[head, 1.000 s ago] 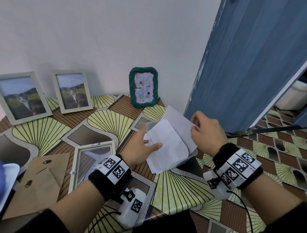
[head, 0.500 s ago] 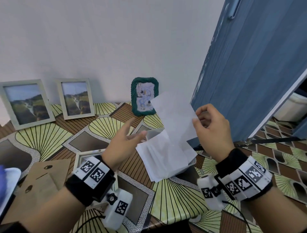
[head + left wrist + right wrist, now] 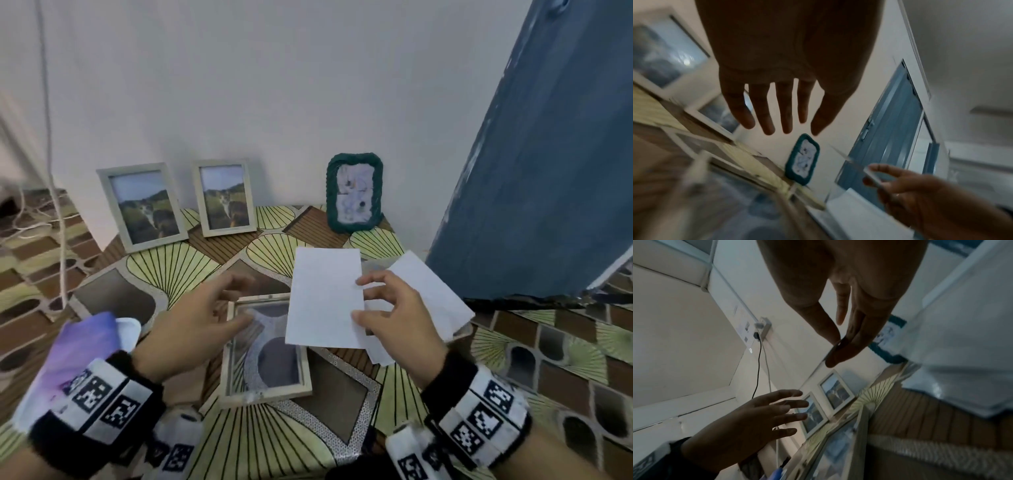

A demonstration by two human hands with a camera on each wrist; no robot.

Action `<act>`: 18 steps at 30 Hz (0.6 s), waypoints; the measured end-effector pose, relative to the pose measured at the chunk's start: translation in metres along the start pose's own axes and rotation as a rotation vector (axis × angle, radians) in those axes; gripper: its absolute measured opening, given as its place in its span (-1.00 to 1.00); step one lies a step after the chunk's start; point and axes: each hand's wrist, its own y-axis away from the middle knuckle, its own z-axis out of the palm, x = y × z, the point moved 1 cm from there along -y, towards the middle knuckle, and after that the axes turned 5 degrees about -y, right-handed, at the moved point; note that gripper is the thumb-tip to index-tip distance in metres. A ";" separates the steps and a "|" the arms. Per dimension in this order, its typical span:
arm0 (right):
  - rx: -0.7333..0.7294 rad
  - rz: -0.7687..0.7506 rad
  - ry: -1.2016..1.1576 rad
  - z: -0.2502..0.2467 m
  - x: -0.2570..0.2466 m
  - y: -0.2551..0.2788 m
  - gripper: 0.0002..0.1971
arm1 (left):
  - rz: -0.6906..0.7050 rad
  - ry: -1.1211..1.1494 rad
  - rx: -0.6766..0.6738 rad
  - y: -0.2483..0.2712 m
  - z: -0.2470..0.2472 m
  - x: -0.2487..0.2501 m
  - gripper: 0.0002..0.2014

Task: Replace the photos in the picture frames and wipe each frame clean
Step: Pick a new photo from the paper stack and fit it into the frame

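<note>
My right hand pinches a white photo sheet by its right edge, blank side up, above the table; the right wrist view shows thumb and fingers closed on that edge. An empty pale frame lies flat on the patterned table, partly under the sheet. My left hand hovers over the frame's left side with fingers spread and holds nothing. More white sheets lie in a pile behind my right hand. Two pale frames with landscape photos and a green frame lean on the wall.
A blue door stands close on the right. A purple and white cloth lies at the left by my left wrist. A white cord hangs down the wall at the far left. Patterned floor shows on both sides of the table.
My right hand has lifted one sheet off the pile and carried it left over the empty frame. My left hand let go of the pile and moved left above the frame.
</note>
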 end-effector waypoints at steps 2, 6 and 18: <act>-0.068 0.073 0.001 0.014 0.006 0.000 -0.69 | 0.048 -0.264 -0.055 0.014 -0.002 -0.015 -0.49; -0.214 0.275 -0.171 0.038 0.014 -0.002 -0.77 | 0.215 -0.447 -0.154 0.028 -0.006 -0.028 -0.28; -0.463 0.302 0.004 0.066 0.008 -0.016 -0.74 | 0.104 -0.494 -0.368 0.023 0.001 -0.040 -0.36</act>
